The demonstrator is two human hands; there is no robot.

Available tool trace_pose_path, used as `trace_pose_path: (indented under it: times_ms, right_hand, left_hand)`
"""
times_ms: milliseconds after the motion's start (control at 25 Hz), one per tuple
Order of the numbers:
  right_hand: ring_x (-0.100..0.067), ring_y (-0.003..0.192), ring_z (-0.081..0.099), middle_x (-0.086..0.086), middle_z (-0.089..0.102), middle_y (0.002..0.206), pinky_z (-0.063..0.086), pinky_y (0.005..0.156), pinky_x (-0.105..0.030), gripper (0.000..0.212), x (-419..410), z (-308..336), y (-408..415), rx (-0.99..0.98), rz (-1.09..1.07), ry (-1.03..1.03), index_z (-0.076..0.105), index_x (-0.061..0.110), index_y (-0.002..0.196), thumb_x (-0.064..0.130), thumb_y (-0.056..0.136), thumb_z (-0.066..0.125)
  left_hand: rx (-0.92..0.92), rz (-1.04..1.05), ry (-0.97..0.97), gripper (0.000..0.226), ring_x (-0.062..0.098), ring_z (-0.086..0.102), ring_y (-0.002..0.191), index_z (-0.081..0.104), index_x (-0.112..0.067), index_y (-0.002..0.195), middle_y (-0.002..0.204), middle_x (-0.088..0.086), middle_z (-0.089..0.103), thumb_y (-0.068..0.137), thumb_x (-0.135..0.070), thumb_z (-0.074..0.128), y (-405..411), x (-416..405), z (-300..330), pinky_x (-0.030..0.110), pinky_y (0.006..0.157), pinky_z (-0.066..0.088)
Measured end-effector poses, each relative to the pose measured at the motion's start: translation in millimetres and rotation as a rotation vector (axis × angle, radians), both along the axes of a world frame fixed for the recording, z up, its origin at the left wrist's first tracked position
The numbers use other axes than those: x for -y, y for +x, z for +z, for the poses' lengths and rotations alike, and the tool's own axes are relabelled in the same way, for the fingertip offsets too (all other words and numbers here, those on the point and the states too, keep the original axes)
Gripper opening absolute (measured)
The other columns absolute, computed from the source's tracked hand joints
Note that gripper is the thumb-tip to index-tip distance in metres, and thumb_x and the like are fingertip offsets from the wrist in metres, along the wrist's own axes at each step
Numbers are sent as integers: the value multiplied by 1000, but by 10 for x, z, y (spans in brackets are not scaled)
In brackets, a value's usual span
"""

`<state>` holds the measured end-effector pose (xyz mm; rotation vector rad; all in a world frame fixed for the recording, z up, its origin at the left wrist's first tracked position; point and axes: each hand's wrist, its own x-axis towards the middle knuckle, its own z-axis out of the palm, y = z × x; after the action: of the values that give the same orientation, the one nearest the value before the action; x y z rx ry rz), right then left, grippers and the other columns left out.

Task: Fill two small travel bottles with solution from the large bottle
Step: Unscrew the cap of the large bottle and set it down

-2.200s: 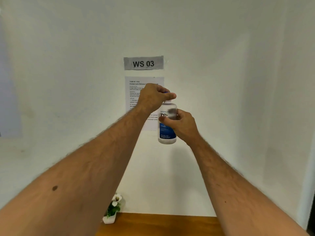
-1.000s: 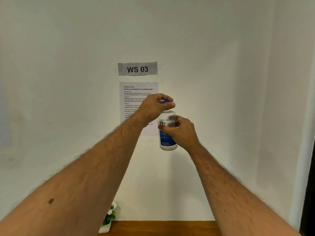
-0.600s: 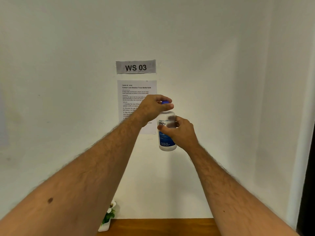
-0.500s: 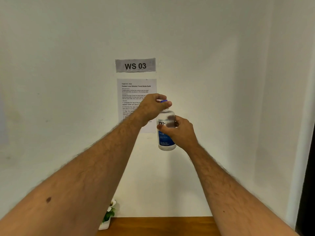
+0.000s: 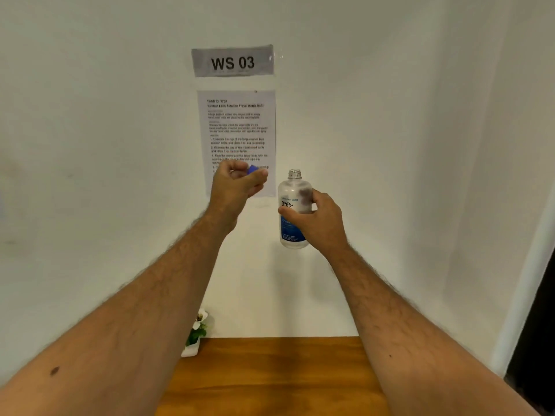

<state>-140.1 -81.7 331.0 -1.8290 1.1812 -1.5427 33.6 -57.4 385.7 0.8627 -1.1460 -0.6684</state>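
Observation:
The large solution bottle (image 5: 293,202), clear with a blue and white label, is held upright in the air in front of the wall. My right hand (image 5: 319,219) grips its body from the right. Its threaded neck stands bare, with no cap on it. My left hand (image 5: 237,184) is a short way to the left of the bottle and pinches the blue cap (image 5: 253,169) between thumb and fingers. No small travel bottle is in view.
A wooden counter (image 5: 270,376) lies below, between my forearms. A small white pot with a flowering plant (image 5: 196,334) stands at its back left against the wall. A "WS 03" sign (image 5: 232,63) and an instruction sheet (image 5: 237,127) hang on the wall.
The blue cap has come off the bottle. My left hand has carried it away to the left, and the bottle's neck is now bare. My right hand keeps its grip.

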Motion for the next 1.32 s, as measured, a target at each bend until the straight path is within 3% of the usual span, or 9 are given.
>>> trace_pose_path:
  times_ms: [80, 200, 320, 480, 680, 840, 960, 1200, 1320]
  right_hand:
    - [-13, 94, 68, 5, 60, 110, 54, 76, -24, 58, 33, -234, 11, 5, 13, 41, 62, 23, 124, 41, 74, 84]
    - [-15, 98, 67, 3, 59, 114, 57, 82, -31, 62, 79, -644, 38, -3, 22, 99, 60, 24, 127, 41, 73, 83]
    - [-17, 106, 63, 5, 57, 119, 57, 91, -37, 69, 104, -1096, 75, -25, 13, 169, 55, 23, 134, 41, 74, 84]
    - [-18, 117, 56, 3, 57, 130, 53, 99, -39, 76, 64, -1752, 129, -101, 27, 276, 49, 22, 142, 38, 76, 85]
    - [-18, 121, 55, 0, 54, 141, 52, 99, -32, 82, -52, -2518, 187, -155, 44, 457, 44, 20, 147, 31, 77, 85]
    - [-16, 117, 58, 0, 59, 134, 51, 91, -24, 80, -176, -3095, 227, -170, 32, 525, 49, 17, 143, 24, 73, 88]
    - [-8, 115, 54, 8, 59, 128, 46, 90, -19, 79, -224, -3379, 259, -149, 4, 607, 51, 21, 141, 19, 72, 89]
    - [-13, 125, 54, 3, 59, 137, 43, 97, -22, 82, -300, -3883, 300, -155, -81, 729, 50, 21, 142, 19, 70, 90]
    - [-12, 124, 54, 3, 59, 136, 43, 98, -21, 82, -338, -4031, 318, -160, -104, 748, 50, 20, 141, 19, 70, 91]
  left_hand:
    - [121, 53, 55, 33, 18, 66, 106, 57, -23, 121, 114, -1, 68, 92, -14, 70, 117, 24, -374, 30, 87, 55]
    - [166, 112, 146, 30, 19, 63, 96, 67, -11, 121, 108, 3, 70, 91, -7, 68, 306, 60, -960, 28, 79, 52]
    - [116, 148, 257, 35, 19, 69, 93, 65, -15, 116, 106, 7, 73, 84, -7, 77, 413, 3, -1477, 28, 82, 57]
    - [200, 164, 406, 32, 10, 67, 96, 70, -26, 111, 104, -7, 71, 83, -15, 80, 432, -104, -2138, 29, 88, 56]
    - [319, 236, 582, 29, 5, 58, 84, 72, -24, 111, 97, -8, 65, 84, -18, 79, 472, -249, -2864, 14, 72, 46]
    - [449, 215, 692, 34, 4, 62, 92, 68, -23, 115, 102, -8, 68, 84, -15, 76, 515, -358, -3469, 20, 82, 53]
    - [511, 194, 769, 38, 2, 64, 93, 65, -25, 118, 104, -11, 68, 83, -16, 78, 495, -365, -3820, 13, 77, 49]
    - [679, 131, 1054, 35, 11, 60, 106, 67, -31, 114, 115, -8, 65, 83, -21, 80, 500, -415, -4505, 34, 96, 54]
    - [708, 120, 1118, 35, 10, 60, 106, 66, -29, 117, 118, -6, 65, 85, -19, 77, 500, -479, -4752, 34, 97, 54]
